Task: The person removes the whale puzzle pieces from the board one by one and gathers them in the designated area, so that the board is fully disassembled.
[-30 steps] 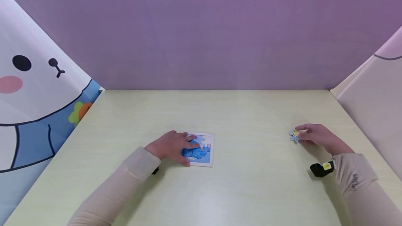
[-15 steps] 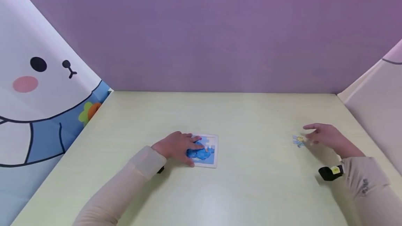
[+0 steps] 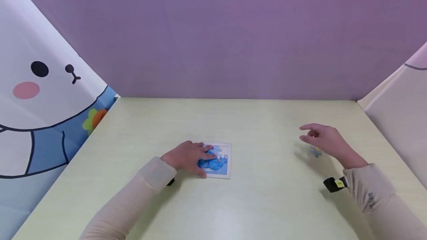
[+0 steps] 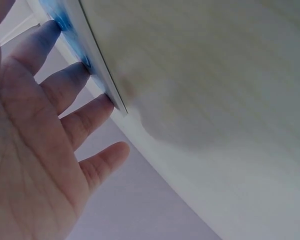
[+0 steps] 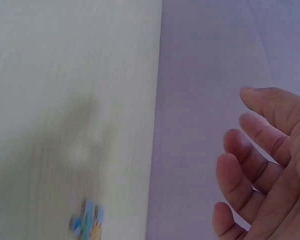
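Observation:
A square jigsaw puzzle (image 3: 218,170) with a pale frame and a blue picture lies on the table. My left hand (image 3: 187,157) rests on its left part with spread fingers, covering some of the picture. In the left wrist view, the fingertips (image 4: 82,70) touch the puzzle near its edge. Over on the right, my right hand (image 3: 321,140) hovers above the table, fingers loosely bent and nothing between them. Just below it lies a small blue and yellow puzzle piece (image 3: 316,152), partly hidden by the hand; the right wrist view shows this piece (image 5: 87,220) apart from the fingers.
The pale wooden table (image 3: 260,203) spreads under both hands. A purple cloth (image 3: 233,36) stands along its far edge. On the left hangs a panel with a cartoon animal (image 3: 50,95), on the right a light panel (image 3: 400,106).
My right hand has let go of the puzzle piece, drawn back from it, then lifted and moved left above it. The left hand stays on the puzzle. The head view has shifted slightly.

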Demonstrator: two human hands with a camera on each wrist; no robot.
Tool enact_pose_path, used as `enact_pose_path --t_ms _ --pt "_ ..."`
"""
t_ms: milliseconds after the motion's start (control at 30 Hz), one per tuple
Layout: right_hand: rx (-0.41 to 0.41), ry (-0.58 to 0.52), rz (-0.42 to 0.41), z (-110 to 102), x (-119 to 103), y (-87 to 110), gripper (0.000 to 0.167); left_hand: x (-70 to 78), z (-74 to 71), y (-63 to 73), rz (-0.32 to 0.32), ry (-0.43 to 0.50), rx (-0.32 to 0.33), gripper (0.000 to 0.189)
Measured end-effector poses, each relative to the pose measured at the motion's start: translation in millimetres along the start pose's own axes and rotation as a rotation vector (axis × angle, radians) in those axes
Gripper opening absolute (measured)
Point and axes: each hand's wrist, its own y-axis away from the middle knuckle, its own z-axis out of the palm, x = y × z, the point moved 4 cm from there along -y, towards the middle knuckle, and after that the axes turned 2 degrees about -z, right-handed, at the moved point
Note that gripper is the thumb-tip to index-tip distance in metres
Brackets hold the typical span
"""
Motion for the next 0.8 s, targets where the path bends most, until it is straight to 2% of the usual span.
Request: enact_pose_path --t_ms 233,433,567,800 --pt "0.034 0.057 -0.135 19.7 -38.9 -6.7 0.033 0.6 0.1 0.8 -0.004 -0.009 -0.001 0.068" --pt "0.101 0.223 -0.305 38.7 -64.6 -13.1 0.029 -0.4 -2.0 -0.7 0.0 -0.016 -0.007 0.067" --pt "0.153 0.328 -0.41 50.4 -74.5 -17.7 0.029 -1.9 -4.0 -2.1 -0.002 -0.026 -0.003 0.067" --pt "0.179 0.509 -0.534 67.3 -83.4 -21.6 0.027 -2.1 -3.7 -5.0 0.001 -0.006 -0.006 0.067"
